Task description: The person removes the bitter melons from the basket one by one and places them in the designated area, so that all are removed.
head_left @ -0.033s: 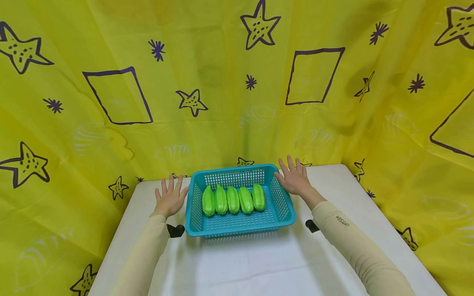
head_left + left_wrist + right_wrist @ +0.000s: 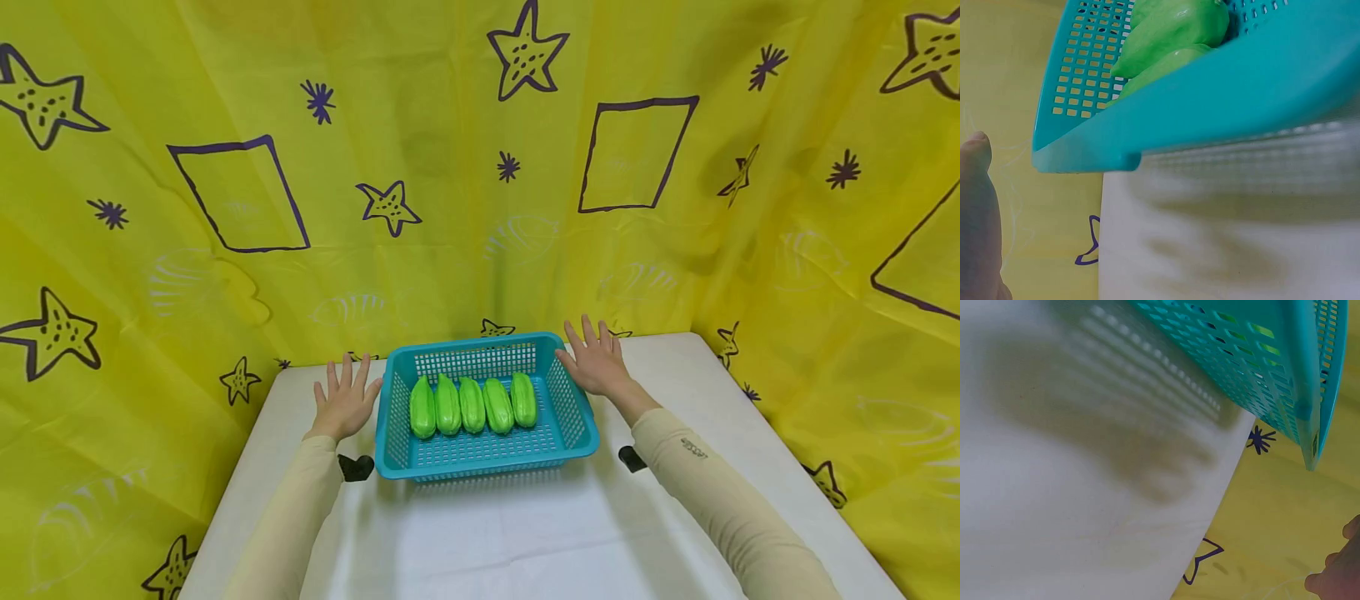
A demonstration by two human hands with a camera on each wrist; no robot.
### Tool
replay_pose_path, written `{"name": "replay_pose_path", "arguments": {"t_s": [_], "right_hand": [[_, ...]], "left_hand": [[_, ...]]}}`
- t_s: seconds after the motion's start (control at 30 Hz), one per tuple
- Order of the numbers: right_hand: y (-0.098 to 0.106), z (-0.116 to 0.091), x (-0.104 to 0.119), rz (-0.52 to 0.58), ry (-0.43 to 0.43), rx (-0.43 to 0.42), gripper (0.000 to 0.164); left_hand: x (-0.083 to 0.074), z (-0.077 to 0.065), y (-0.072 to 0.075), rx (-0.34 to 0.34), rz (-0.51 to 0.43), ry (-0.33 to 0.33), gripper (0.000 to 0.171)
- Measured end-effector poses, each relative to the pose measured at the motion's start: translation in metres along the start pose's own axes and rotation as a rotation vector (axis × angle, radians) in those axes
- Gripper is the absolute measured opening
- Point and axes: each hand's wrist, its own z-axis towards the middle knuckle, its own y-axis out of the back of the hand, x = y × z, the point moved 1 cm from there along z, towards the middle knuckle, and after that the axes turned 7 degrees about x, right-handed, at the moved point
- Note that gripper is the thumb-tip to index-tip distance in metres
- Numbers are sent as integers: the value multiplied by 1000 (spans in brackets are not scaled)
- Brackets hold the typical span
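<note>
A teal plastic basket (image 2: 487,462) with lattice sides sits near the far edge of the white table. Several bright green, ridged vegetables that look like bitter melons (image 2: 472,406) lie side by side in it, in a row. My left hand (image 2: 343,404) is beside the basket's left side, fingers straight and spread, thumb tip right by the rim. On the other side my right hand (image 2: 597,364) is spread too, its thumb close to the back right corner. Neither hand grips anything. The left wrist view shows part of the left hand (image 2: 979,219) apart from the basket's corner.
The white table (image 2: 487,542) extends toward me in front of the basket. Yellow curtains (image 2: 450,275) printed with dark stars and frames hang behind it and on both sides. Shadows of the basket and hands fall on the tabletop.
</note>
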Motion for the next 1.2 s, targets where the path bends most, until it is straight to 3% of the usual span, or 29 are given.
{"name": "replay_pose_path", "arguments": {"t_s": [0.27, 0.53, 0.73, 1.2], "right_hand": [[1, -2, -1, 4, 3, 8, 65], [4, -7, -3, 20, 11, 18, 66], [1, -8, -5, 20, 17, 18, 66], [-1, -9, -1, 133, 80, -4, 66]], "left_hand": [[1, 1, 1, 12, -21, -34, 69], [6, -3, -5, 22, -238, -238, 64], [8, -8, -15, -50, -265, -369, 55], [13, -15, -32, -119, -327, -432, 32]]}}
